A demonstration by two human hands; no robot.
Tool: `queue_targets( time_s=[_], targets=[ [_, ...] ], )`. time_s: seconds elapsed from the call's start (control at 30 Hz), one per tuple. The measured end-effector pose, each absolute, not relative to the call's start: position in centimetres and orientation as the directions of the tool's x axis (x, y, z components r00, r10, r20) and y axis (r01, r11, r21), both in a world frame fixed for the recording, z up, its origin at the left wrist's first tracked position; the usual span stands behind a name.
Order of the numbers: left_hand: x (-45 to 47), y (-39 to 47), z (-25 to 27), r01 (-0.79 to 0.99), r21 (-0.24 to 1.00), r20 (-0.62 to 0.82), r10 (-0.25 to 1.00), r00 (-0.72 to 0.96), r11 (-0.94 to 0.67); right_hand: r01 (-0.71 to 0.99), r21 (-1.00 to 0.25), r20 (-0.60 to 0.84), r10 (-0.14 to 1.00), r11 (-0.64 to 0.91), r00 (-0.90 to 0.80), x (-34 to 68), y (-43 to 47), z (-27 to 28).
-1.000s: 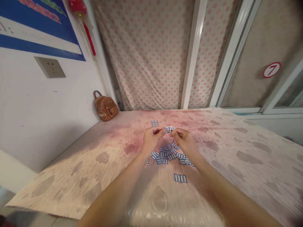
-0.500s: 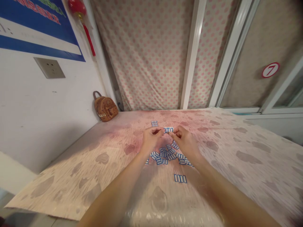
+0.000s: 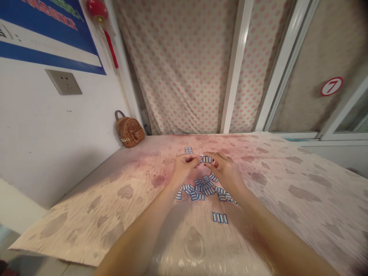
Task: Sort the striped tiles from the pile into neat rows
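Observation:
A short row of small white tiles with blue edges [image 3: 206,159] is held just above the table, between my two hands. My left hand [image 3: 184,165] pinches its left end between thumb and fingers. At its right end is my right hand [image 3: 227,168], thumb lowered and apart from the index finger, which is close to the tiles. Nearer to me lies a loose heap of similar tiles [image 3: 199,188], some partly hidden by my forearms. Several more tiles stand together in a small block [image 3: 188,150] beyond my left hand. A separate row of tiles [image 3: 220,218] lies closer to me.
A patterned cloth under a clear cover [image 3: 123,218] spreads over the table. A small brown backpack-shaped bag [image 3: 130,131] sits at the far left corner against the wall. Behind the table hang dotted curtains [image 3: 184,76] beside white frames [image 3: 237,69].
My right thumb has dropped away from the tiles and its fingers have spread. My left hand keeps its pinch. The whole view has shifted slightly.

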State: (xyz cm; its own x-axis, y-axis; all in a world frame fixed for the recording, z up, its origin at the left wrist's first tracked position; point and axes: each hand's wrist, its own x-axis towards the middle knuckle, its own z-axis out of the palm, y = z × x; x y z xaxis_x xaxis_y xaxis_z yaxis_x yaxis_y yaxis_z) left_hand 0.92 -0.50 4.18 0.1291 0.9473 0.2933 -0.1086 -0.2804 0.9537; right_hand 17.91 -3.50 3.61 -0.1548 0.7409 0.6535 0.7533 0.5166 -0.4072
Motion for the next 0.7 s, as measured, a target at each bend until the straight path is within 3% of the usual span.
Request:
queue_targets(
  time_s=[0.1, 0.2, 0.4, 0.53, 0.7],
  targets=[
    [0.9, -0.6, 4.2, -0.114, 0.956, 0.285, 0.950, 0.125, -0.271, 0.738, -0.435, 0.652, 0.746, 0.516, -0.137, 17.8, -3.6, 3.6],
    [0.9, -0.5, 4.2, -0.122, 0.955, 0.283, 0.953, 0.110, -0.270, 0.680, -0.554, 0.618, 0.784, 0.480, -0.049, 17.6, -3.8, 3.8],
    [1.0, -0.1, 4.0, -0.120, 0.949, 0.301, 0.950, 0.079, -0.291, 0.370, -0.818, 0.487, 0.872, 0.440, 0.039, 17.7, -3.2, 3.7],
    [1.1, 0.0, 3.6, -0.121, 0.950, 0.300, 0.950, 0.088, -0.288, 0.257, -0.867, 0.450, 0.892, 0.427, 0.038, 17.7, -2.9, 3.3],
    [1.0, 0.2, 3.2, -0.114, 0.959, 0.271, 0.957, 0.102, -0.260, 0.287, -0.855, 0.465, 0.883, 0.432, 0.058, 17.6, -2.9, 3.2]
  ],
)
